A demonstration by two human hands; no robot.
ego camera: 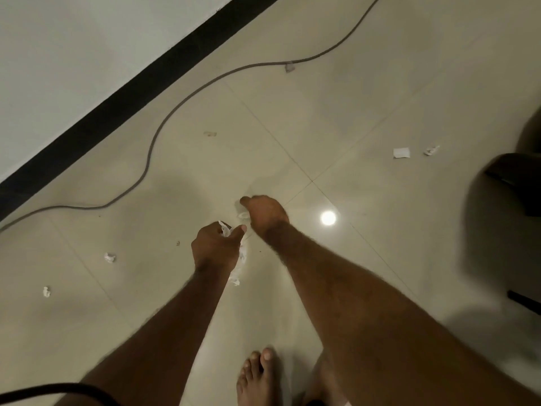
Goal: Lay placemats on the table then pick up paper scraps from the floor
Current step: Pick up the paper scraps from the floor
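Observation:
My left hand (215, 247) grips a bunch of crumpled white paper scraps (224, 229), with more of the bunch hanging below the palm (241, 259). My right hand (265, 213) reaches down to the beige tiled floor, fingers curled around a small white scrap (242, 215). Other scraps lie on the floor: two at the left (109, 257) (46, 291), a flat white piece (401, 152) and a crumpled one (431, 150) at the right, a small one (289, 66) beside the cable. No placemats or table top show.
A grey cable (152, 148) snakes across the tiles near the black skirting (117, 104) and white wall. Dark furniture legs (515, 177) stand at the right edge. My bare foot (256, 376) is at the bottom. A lamp reflection (328, 218) glares beside my right hand.

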